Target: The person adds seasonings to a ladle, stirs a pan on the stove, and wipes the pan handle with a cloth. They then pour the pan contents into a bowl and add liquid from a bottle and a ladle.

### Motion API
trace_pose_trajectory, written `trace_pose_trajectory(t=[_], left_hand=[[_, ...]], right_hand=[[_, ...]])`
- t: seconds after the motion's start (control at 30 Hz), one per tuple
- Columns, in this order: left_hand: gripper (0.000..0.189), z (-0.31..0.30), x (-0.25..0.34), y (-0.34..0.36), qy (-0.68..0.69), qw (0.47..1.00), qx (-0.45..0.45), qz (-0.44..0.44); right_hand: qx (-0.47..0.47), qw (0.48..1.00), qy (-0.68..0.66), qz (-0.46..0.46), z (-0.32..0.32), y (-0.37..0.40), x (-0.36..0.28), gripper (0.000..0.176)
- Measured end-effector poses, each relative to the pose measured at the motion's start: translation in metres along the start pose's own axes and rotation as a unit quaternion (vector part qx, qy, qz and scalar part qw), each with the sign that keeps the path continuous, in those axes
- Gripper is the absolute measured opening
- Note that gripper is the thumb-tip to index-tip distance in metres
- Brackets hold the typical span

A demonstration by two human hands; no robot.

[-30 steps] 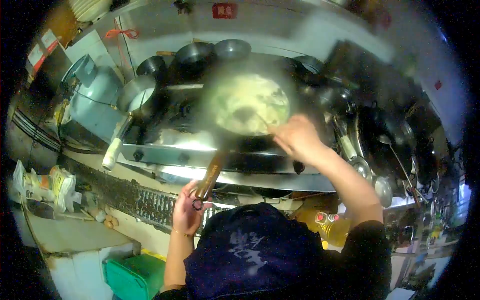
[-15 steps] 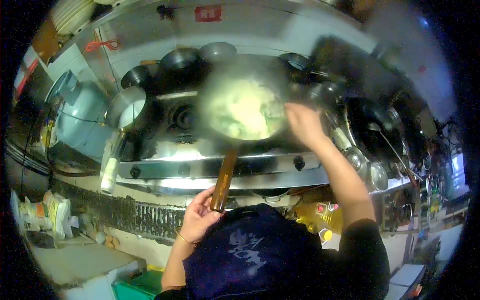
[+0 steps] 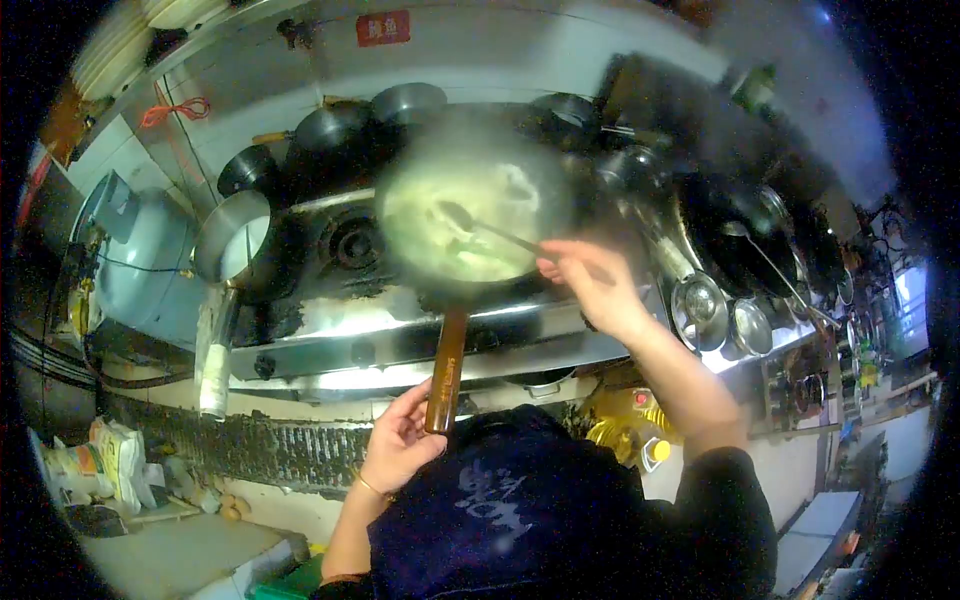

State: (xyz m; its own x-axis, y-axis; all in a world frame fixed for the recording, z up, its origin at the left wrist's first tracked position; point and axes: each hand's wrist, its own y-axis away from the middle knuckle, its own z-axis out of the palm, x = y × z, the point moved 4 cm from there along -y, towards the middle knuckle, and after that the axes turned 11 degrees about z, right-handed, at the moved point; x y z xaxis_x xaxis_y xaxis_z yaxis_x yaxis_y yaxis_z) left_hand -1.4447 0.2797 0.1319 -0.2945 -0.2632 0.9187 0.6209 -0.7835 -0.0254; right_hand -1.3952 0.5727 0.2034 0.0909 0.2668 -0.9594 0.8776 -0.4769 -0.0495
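Observation:
A pan [image 3: 556,205] sits on the stove, filled with a pale, steaming liquid [image 3: 420,220] holding soft light pieces. Its wooden handle [image 3: 451,372] points toward my body. My left hand [image 3: 402,442] is closed round the end of that handle. Above the pan's right side, my right hand [image 3: 597,287] grips a long-handled spoon [image 3: 507,237]. The spoon's dark bowl is at the surface of the liquid, and steam blurs it and much of the pan's rim.
A smaller saucepan [image 3: 258,205] with white liquid stands left of a burner [image 3: 352,245]. Several dark pans [image 3: 410,100] line the back. At right are a large wok [image 3: 715,225], a ladle [image 3: 738,229] and a strainer [image 3: 700,305]. A gas cylinder [image 3: 150,245] stands far left; oil bottles [image 3: 655,450] are below.
My right hand has come slightly lower at the pan's right edge, and the spoon now shows across the liquid. My left hand stays on the handle. The whole view has shifted slightly.

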Motion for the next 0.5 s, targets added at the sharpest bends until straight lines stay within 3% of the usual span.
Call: trace_pose_trajectory(t=[0.1, 0.2, 0.33, 0.5], left_hand=[[0.07, -0.002, -0.004, 0.001, 0.0, 1.0, -0.001, 0.003], [0.072, -0.003, -0.008, 0.001, 0.019, 1.0, -0.002, 0.001], [0.073, -0.001, -0.009, 0.001, 0.025, 1.0, -0.008, 0.007], [0.077, 0.009, -0.003, 0.003, -0.002, 0.999, -0.021, 0.04]], right_hand=[[0.037, 0.968, 0.187, -0.164, 0.003, 0.015, -0.027, 0.022], [-0.032, 0.932, 0.276, -0.232, 0.008, 0.026, -0.049, 0.023], [-0.07, 0.893, 0.389, -0.213, 0.014, 0.021, -0.035, 0.023], [-0.03, 0.831, 0.521, -0.192, 0.005, -0.021, -0.012, 0.024]])
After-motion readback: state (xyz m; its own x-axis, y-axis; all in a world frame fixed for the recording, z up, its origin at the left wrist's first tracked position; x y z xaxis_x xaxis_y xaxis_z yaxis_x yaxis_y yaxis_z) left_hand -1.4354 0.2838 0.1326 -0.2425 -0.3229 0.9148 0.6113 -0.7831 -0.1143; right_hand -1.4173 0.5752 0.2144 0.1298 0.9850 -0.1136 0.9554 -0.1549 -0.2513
